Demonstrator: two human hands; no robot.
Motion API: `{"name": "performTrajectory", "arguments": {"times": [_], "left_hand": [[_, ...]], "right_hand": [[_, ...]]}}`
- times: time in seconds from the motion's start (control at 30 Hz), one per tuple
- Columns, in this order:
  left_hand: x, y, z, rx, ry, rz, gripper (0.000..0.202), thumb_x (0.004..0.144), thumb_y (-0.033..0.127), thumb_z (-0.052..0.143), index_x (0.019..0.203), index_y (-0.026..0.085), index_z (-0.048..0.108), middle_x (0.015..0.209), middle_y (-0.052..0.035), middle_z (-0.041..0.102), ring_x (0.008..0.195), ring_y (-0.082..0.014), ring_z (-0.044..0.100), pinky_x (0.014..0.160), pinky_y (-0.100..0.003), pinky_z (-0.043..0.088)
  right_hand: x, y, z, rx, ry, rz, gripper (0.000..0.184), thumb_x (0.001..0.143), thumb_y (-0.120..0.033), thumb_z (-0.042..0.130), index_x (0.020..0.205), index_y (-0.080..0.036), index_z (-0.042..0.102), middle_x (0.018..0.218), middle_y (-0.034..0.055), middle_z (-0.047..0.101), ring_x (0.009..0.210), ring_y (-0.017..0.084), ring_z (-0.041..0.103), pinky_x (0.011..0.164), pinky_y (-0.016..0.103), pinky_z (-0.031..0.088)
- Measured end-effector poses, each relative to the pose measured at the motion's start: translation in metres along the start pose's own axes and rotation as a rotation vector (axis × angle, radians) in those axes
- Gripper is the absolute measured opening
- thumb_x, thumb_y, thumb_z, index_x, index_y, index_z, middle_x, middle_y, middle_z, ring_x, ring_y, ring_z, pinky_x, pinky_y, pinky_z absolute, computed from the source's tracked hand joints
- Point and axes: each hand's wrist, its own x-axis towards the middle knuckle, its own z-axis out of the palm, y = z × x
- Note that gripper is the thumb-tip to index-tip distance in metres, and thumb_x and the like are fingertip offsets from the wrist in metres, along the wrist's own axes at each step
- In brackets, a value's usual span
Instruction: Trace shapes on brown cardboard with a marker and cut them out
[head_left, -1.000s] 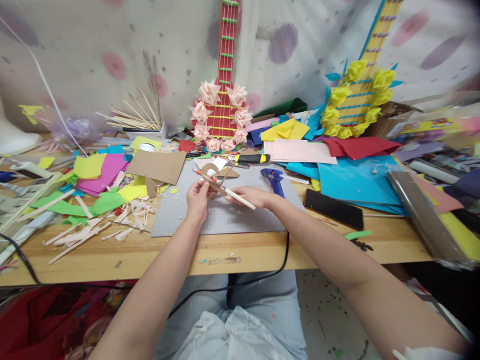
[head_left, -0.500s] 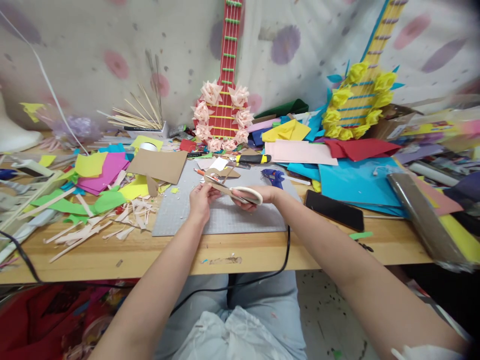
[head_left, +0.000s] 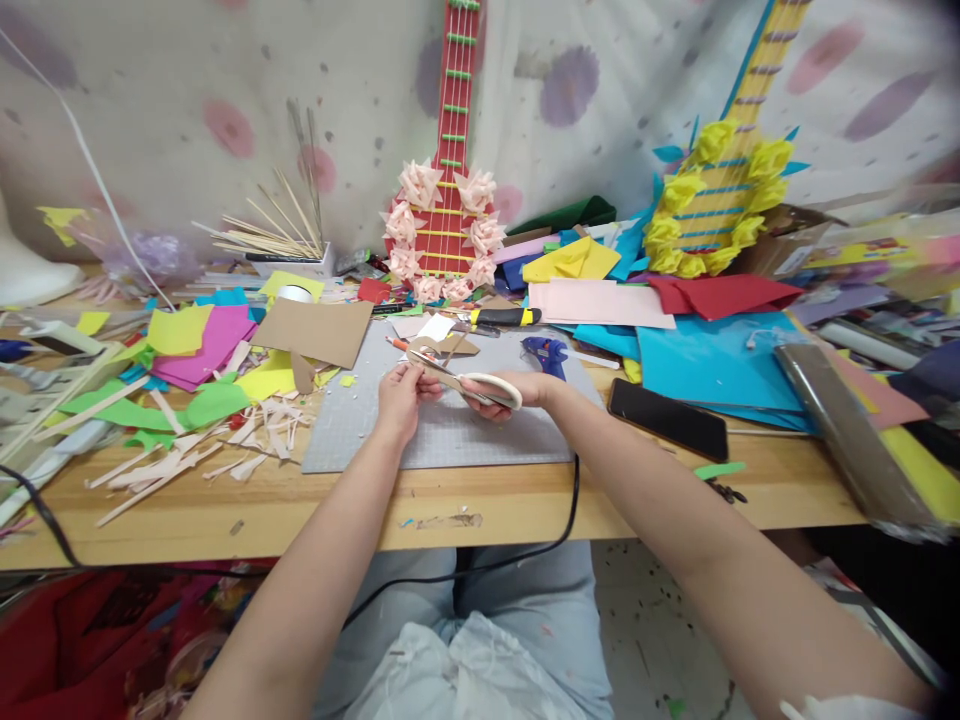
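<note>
1. The left hand (head_left: pixel 400 403) pinches a small curved brown piece (head_left: pixel 417 347) between thumb and fingers, above the cutting mat (head_left: pixel 345 430)
2. The right hand (head_left: pixel 525 387) is curled around the pale handles of a pair of scissors (head_left: pixel 496 380), whose blades point left to the brown piece at the left fingertips; how wide the blades stand apart I cannot tell
3. Just beyond the hands, an orange pencil (head_left: pixel 397 343) lies on the mat, with a blue glue gun (head_left: pixel 546 352) near the right hand
4. A black phone (head_left: pixel 667 417) lies right of the mat, pale scraps (head_left: pixel 262 430) left of it, all on a wooden table (head_left: pixel 375 510)
5. At the back stand a red guitar shape (head_left: pixel 439 228) with pink flowers and, farther right, a yellow one (head_left: pixel 712 210) with yellow flowers
</note>
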Motion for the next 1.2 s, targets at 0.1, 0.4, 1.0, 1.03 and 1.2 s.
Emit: {"name": "performTrajectory", "arguments": {"times": [0.1, 0.4, 1.0, 1.03, 1.2], "left_hand": [[-0.0001, -0.0015, 0.0015, -0.036, 0.022, 0.010, 0.015, 0.064, 0.023, 0.060, 0.059, 0.015, 0.049, 0.048, 0.0016, 0.059, 0.039, -0.0077, 0.054, 0.044, -0.019, 0.046], [0.0006, -0.0028, 0.0001, -0.078, 0.024, 0.006, 0.015, 0.065, 0.024, 0.060, 0.060, 0.015, 0.048, 0.049, 0.0028, 0.057, 0.041, -0.0070, 0.053, 0.046, -0.020, 0.046], [-0.0014, -0.0039, 0.0050, -0.194, 0.053, -0.016, 0.007, 0.067, 0.018, 0.055, 0.063, 0.015, 0.050, 0.049, 0.0029, 0.058, 0.039, -0.0064, 0.051, 0.047, -0.019, 0.046], [-0.0014, -0.0041, 0.0052, -0.199, 0.052, -0.019, 0.008, 0.067, 0.018, 0.056, 0.063, 0.015, 0.050, 0.049, 0.0030, 0.058, 0.039, -0.0061, 0.051, 0.047, -0.019, 0.046], [-0.0022, -0.0032, 0.0047, -0.205, 0.046, -0.014, 0.008, 0.067, 0.020, 0.055, 0.063, 0.014, 0.050, 0.047, 0.0037, 0.057, 0.038, -0.0061, 0.051, 0.046, -0.018, 0.045]], "right_hand": [[0.0007, -0.0023, 0.0015, 0.013, -0.003, 0.000, 0.046, 0.079, -0.062, 0.040, 0.072, -0.016, 0.038, 0.048, -0.0085, 0.029, 0.037, 0.003, 0.028, 0.035, 0.014, 0.023], [-0.0018, -0.0076, 0.0044, 0.033, -0.012, 0.001, 0.047, 0.078, -0.063, 0.042, 0.071, -0.017, 0.037, 0.049, -0.0081, 0.029, 0.038, 0.002, 0.027, 0.035, 0.013, 0.023], [-0.0003, -0.0049, 0.0058, 0.051, 0.028, 0.010, 0.046, 0.078, -0.061, 0.043, 0.071, -0.016, 0.039, 0.052, -0.0081, 0.029, 0.038, 0.001, 0.027, 0.034, 0.012, 0.023], [-0.0004, -0.0052, 0.0057, 0.046, 0.027, 0.015, 0.046, 0.078, -0.061, 0.042, 0.071, -0.016, 0.039, 0.052, -0.0080, 0.029, 0.039, 0.001, 0.027, 0.034, 0.012, 0.023], [-0.0011, -0.0078, 0.0053, 0.002, 0.030, 0.031, 0.047, 0.079, -0.061, 0.040, 0.071, -0.015, 0.040, 0.051, -0.0079, 0.028, 0.039, 0.001, 0.026, 0.034, 0.012, 0.023]]}}
